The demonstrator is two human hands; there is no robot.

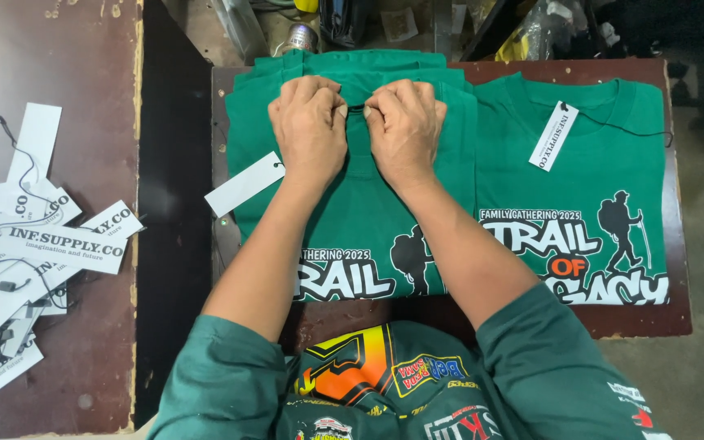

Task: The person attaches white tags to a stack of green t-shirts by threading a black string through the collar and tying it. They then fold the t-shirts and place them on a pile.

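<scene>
A folded green shirt tops a stack on the dark bench, its collar under both hands. The left hand and right hand are curled, fingertips pinching a thin black string between them at the neckline. A white tag lies just left. Another shirt, tagged, lies alongside to the right. Loose tags are heaped far left.

Two folded shirts are lying side by side on the table; the left shirt is sitting under both hands, the right shirt beside it, paper tags lying far left.
</scene>
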